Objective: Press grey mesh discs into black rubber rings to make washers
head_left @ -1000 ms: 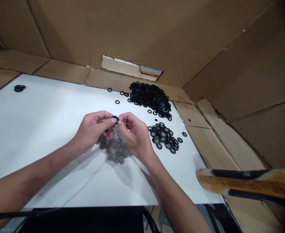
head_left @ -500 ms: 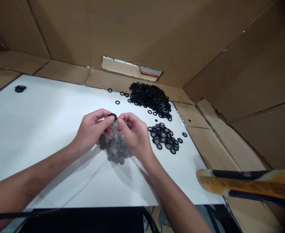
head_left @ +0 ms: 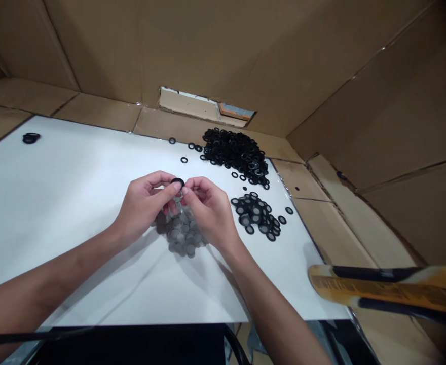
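Observation:
Pinched between the thumb and fingers of my left hand (head_left: 150, 197) is a black ring (head_left: 178, 181), tilted and raised over the table. My right hand (head_left: 208, 205) is closed too, with thumb and fingertips pressed at the ring's right edge. Whether a small disc sits between those right fingertips is hidden. Below both hands lies a pile of grey discs (head_left: 185, 235), partly covered by the fingers. To the right of my right hand is a heap of black rings with grey centres (head_left: 256, 215).
A large heap of plain black rings (head_left: 236, 154) lies at the back right, with several loose ones around it. A few black rings (head_left: 31, 138) sit at the far left. Cardboard walls (head_left: 223, 45) enclose the white table (head_left: 74, 177). A yellow-and-black object (head_left: 378, 286) juts in at right.
The ring has shifted slightly to the right, and my right thumb and fingers have closed in against its edge. The piles look the same.

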A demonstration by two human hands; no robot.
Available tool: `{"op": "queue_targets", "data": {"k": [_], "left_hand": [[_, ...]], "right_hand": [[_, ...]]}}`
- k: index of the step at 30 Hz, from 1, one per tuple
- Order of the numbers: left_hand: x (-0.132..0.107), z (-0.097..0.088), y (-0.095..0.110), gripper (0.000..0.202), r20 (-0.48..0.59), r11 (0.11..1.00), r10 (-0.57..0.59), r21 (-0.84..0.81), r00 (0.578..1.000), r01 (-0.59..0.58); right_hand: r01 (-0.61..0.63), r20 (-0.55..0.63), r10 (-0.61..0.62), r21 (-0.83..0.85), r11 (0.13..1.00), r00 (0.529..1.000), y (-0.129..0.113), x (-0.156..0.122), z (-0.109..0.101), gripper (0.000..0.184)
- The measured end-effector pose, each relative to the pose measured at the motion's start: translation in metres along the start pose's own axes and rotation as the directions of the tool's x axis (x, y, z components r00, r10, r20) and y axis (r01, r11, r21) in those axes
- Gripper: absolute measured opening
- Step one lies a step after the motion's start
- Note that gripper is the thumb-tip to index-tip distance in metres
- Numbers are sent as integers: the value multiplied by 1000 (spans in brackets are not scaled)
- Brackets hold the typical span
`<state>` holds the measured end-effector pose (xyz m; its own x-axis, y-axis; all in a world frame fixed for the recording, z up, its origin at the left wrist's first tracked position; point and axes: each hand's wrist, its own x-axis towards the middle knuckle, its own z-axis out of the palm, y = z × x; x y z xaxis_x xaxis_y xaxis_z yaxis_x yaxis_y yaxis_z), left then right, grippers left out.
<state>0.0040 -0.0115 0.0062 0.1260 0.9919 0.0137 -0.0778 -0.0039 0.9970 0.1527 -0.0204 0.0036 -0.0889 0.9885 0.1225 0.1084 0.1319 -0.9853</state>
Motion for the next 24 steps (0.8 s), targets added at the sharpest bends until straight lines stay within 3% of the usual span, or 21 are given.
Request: {"op": "queue_targets", "data": {"k": [7,14,24], "left_hand": [[0,-4,5,15,20,999,-28,27,999,28],[0,-7,7,21,106,999,-31,33,994,27],[1,-6,5,21,99,999,-46,18,994,45]], "right_hand": [[-47,54,43,64,997,998,-5,1,-7,16],[-33,29,31,75,997,999,-6,3,-10,15],[-44,84,42,27,999,996,-7,2,-11,17]]}}
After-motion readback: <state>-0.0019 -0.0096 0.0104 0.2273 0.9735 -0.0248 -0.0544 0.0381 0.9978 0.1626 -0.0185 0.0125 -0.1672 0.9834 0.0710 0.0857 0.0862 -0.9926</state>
